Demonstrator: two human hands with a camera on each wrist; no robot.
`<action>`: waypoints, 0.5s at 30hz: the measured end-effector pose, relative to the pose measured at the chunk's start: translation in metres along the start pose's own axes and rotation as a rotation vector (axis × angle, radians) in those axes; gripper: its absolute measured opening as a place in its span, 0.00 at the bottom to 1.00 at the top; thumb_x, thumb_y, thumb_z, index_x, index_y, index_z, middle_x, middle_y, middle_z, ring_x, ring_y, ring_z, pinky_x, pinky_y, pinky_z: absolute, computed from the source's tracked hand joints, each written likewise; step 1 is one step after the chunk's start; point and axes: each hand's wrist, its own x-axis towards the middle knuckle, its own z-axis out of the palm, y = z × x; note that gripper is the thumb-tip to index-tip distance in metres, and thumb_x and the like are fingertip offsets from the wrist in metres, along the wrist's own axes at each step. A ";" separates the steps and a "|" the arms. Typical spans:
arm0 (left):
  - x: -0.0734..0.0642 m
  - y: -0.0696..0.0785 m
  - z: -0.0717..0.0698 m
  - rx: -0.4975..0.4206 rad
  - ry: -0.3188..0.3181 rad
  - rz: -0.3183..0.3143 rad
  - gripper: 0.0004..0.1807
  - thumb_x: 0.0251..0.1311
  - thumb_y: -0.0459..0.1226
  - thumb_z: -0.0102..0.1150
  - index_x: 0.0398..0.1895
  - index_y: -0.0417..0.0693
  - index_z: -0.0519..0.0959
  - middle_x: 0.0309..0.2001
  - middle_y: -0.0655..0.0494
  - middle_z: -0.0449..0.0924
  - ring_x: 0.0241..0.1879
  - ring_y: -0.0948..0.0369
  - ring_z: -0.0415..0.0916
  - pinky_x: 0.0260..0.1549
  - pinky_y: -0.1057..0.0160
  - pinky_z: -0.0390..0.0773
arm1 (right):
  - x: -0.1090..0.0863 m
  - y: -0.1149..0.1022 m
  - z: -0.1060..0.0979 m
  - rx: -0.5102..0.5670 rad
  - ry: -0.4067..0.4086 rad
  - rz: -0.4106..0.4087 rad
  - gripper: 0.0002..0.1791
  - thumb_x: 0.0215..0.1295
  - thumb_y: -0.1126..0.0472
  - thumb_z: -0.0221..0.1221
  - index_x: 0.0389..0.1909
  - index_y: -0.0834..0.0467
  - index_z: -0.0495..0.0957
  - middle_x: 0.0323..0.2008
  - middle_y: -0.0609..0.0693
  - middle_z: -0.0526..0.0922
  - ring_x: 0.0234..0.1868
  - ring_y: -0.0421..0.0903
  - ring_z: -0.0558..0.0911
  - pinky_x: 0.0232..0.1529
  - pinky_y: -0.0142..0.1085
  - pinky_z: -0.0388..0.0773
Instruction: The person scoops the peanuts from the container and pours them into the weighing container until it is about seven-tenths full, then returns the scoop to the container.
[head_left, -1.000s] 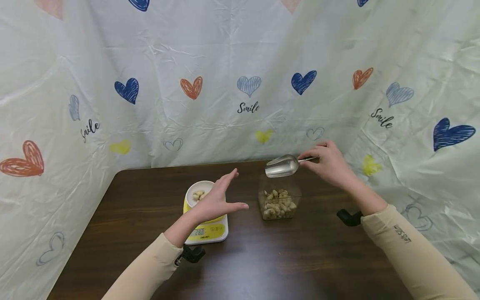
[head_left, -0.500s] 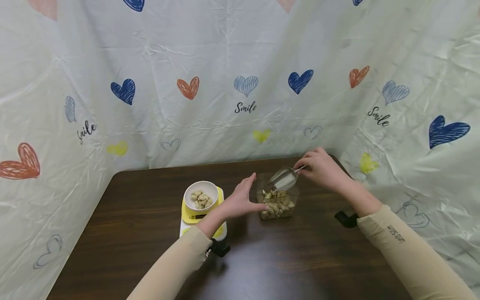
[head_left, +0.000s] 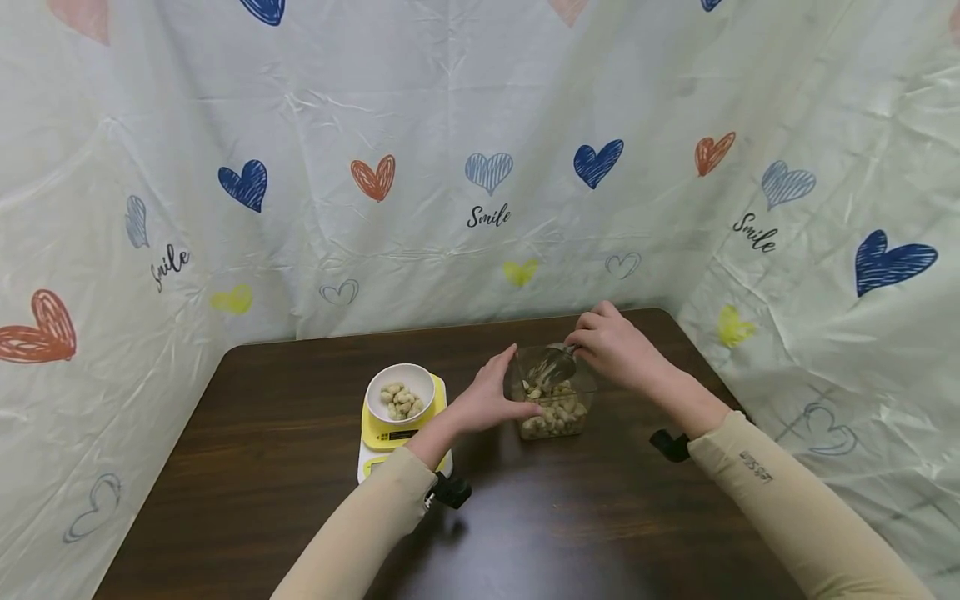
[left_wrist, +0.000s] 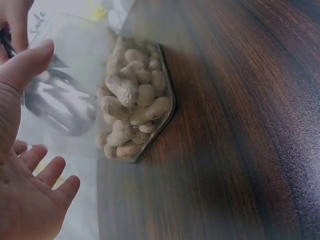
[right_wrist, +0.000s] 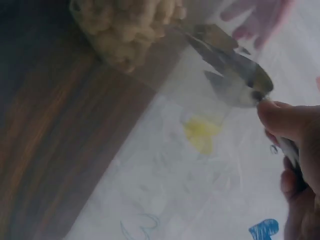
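A clear square-sided tub (head_left: 588, 387) holds unshelled peanuts (head_left: 558, 417). My right hand (head_left: 617, 348) grips the handle of a metal scoop (head_left: 553, 367), whose bowl is lowered inside the tub, tilted down toward the peanuts. In the right wrist view, thumb and fingers close round the scoop's handle. My left hand (head_left: 483, 404) is at the tub's left side, thumb in front and spread fingers toward the back; firm contact cannot be told. The left wrist view shows those fingers (left_wrist: 52, 172) apart and relaxed.
Left of the tub, a white bowl (head_left: 377, 395) with several peanuts stands on a yellow and white kitchen scale (head_left: 377, 435). My left forearm covers part of the scale, including its display. A heart-printed curtain (head_left: 420, 275) hangs behind the dark wooden table (head_left: 285, 450).
The right hand has lowered the scoop from above the tub into it. The left hand has moved right, from over the scale to the tub's side.
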 end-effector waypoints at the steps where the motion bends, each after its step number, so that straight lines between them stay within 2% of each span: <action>1: 0.000 0.000 0.000 0.006 0.001 0.003 0.64 0.55 0.60 0.72 0.84 0.61 0.39 0.81 0.54 0.45 0.79 0.53 0.43 0.71 0.45 0.58 | 0.000 0.001 0.003 -0.021 0.012 -0.029 0.13 0.50 0.74 0.76 0.37 0.60 0.89 0.35 0.52 0.82 0.40 0.53 0.73 0.42 0.46 0.73; 4: 0.002 0.000 0.000 0.020 0.008 0.005 0.62 0.56 0.58 0.73 0.84 0.59 0.41 0.80 0.53 0.49 0.79 0.51 0.46 0.70 0.45 0.60 | 0.000 0.001 0.016 -0.064 0.023 -0.087 0.14 0.48 0.73 0.77 0.36 0.60 0.89 0.35 0.53 0.82 0.40 0.53 0.74 0.43 0.45 0.75; 6: 0.003 0.001 0.000 0.021 0.013 0.009 0.62 0.56 0.57 0.74 0.84 0.58 0.42 0.80 0.50 0.51 0.78 0.50 0.48 0.69 0.45 0.62 | 0.000 0.000 0.021 -0.063 0.003 -0.091 0.14 0.48 0.72 0.78 0.37 0.60 0.89 0.35 0.52 0.82 0.40 0.53 0.74 0.43 0.44 0.75; 10: 0.004 0.004 0.002 0.041 0.036 0.016 0.61 0.55 0.56 0.74 0.83 0.56 0.45 0.77 0.49 0.55 0.76 0.49 0.51 0.67 0.45 0.64 | 0.002 -0.001 0.019 -0.019 -0.081 -0.031 0.12 0.52 0.70 0.76 0.38 0.60 0.89 0.36 0.53 0.81 0.40 0.53 0.72 0.43 0.45 0.72; 15: 0.004 0.004 0.003 0.069 0.066 0.002 0.60 0.54 0.57 0.75 0.83 0.55 0.47 0.75 0.53 0.59 0.75 0.49 0.53 0.66 0.45 0.65 | 0.003 0.006 0.012 0.092 -0.216 0.049 0.10 0.56 0.70 0.74 0.38 0.56 0.89 0.37 0.51 0.81 0.40 0.51 0.70 0.42 0.45 0.69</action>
